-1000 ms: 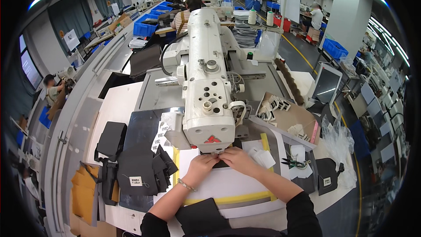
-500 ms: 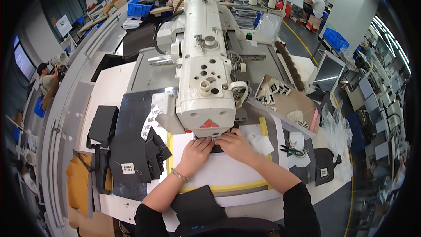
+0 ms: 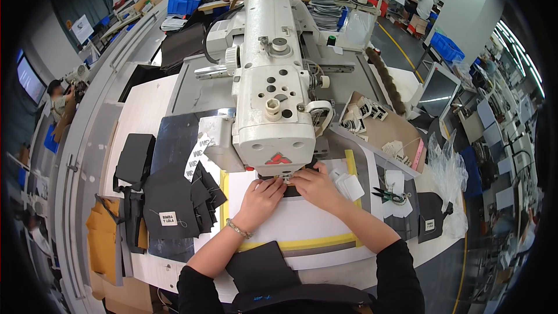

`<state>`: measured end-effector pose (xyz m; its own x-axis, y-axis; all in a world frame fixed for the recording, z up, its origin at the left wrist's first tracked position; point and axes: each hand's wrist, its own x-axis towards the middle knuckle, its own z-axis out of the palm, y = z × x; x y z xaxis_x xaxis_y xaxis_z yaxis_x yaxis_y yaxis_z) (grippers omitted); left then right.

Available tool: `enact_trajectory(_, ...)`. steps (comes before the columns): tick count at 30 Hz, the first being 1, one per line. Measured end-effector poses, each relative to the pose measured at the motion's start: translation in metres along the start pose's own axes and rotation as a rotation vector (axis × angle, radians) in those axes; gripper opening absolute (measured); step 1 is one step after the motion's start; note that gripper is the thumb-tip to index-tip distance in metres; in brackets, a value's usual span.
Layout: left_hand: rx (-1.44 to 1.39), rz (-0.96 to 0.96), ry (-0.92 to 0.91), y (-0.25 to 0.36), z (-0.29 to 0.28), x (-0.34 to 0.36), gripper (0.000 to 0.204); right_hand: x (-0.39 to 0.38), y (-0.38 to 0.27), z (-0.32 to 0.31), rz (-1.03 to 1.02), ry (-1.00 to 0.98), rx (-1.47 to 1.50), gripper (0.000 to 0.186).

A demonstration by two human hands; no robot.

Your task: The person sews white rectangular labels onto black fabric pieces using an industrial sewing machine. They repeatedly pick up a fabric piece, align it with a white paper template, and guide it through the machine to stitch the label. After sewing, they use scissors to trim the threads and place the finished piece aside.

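Observation:
Under the head of a white sewing machine, my two hands meet, fingertips nearly touching. Between the fingertips shows part of a small white label, over a dark fabric piece mostly hidden by hands and machine. My left hand, a bracelet on its wrist, has its fingers bent together and pressed down at the label's left side. From the right, my right hand pinches at the label's other side. Beneath both lies a white sheet edged with yellow tape.
Black fabric pieces are stacked at left, beside mustard-coloured pieces. To the right stand a cardboard box of labels and small snips. A labelled dark piece lies near clear plastic. Another dark piece is close to me.
The view has tilted slightly. My fingertips have shifted a little around the label, and slightly more of it shows; both hands stay beneath the machine head.

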<state>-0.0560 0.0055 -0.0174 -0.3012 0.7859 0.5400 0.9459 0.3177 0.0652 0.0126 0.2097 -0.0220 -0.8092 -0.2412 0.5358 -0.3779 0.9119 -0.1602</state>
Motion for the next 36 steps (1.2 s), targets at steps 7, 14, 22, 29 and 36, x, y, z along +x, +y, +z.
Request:
enact_trajectory(7,0.004,-0.01,-0.043,0.003,-0.001,0.002,0.034,0.002,-0.002,-0.004,0.018,-0.008,-0.011,0.009)
enact_trajectory(14,0.078,0.012,-0.049,0.005,0.001,0.0,0.037,0.003,-0.002,-0.004,0.01,-0.021,0.015,0.012)
enact_trajectory(22,0.053,-0.043,-0.119,0.015,-0.002,0.002,0.05,0.003,-0.007,-0.012,-0.003,-0.027,-0.092,0.015)
enact_trajectory(29,-0.022,-0.103,-0.173,0.016,-0.003,0.005,0.056,-0.018,-0.029,-0.032,-0.004,-0.117,-0.132,0.03)
enact_trajectory(36,-0.057,-0.143,-0.187,0.017,-0.007,0.009,0.055,-0.02,-0.027,-0.021,0.114,-0.218,-0.129,0.047)
